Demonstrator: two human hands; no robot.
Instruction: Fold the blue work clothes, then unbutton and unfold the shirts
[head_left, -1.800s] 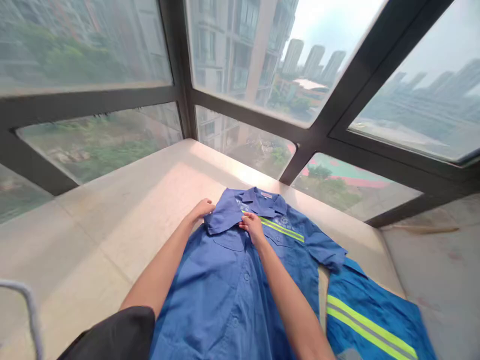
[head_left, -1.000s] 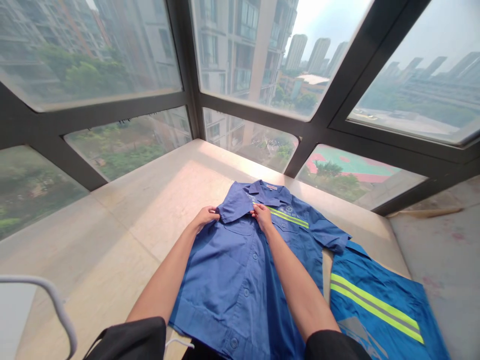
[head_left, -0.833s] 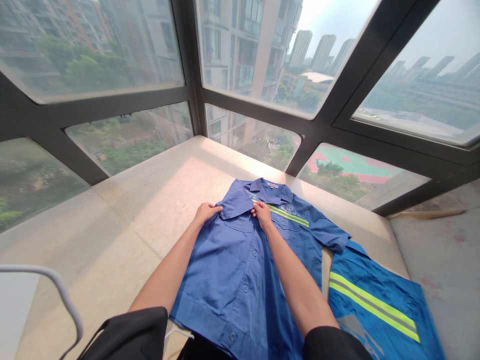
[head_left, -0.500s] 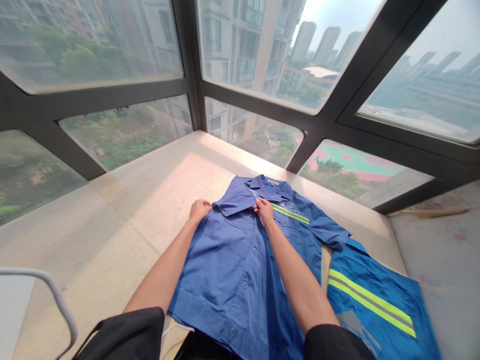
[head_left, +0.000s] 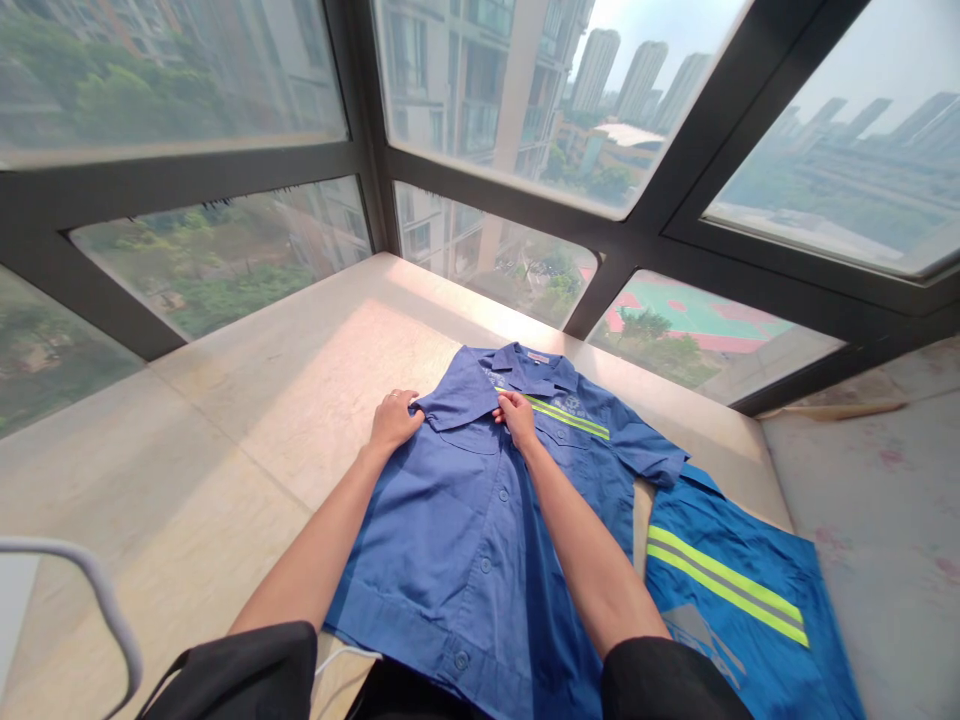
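Note:
A blue short-sleeved work shirt (head_left: 420, 560) lies spread front up before me, its collar toward the windows. Its left-side sleeve (head_left: 457, 400) is laid across the chest, over part of the yellow-green reflective stripe. My left hand (head_left: 396, 420) has its fingers closed on the outer corner of that sleeve. At the sleeve's inner corner, near the button placket, my right hand (head_left: 516, 418) pinches the cuff edge. The far-side sleeve (head_left: 652, 445) rests flat, stretched out to the right.
A brighter blue garment (head_left: 735, 530) with a reflective stripe lies at the right, partly under the shirt's sleeve. Pale stone sill (head_left: 225, 460) surrounds the clothes, bounded by dark window frames (head_left: 480, 205). A grey curved tube (head_left: 97, 580) stands at the lower left, and a white cable (head_left: 349, 652) near the hem.
The view has shifted slightly. My left fingers have curled further over the sleeve corner. The sleeve has moved a little left, and more of the reflective stripe shows beside my right hand.

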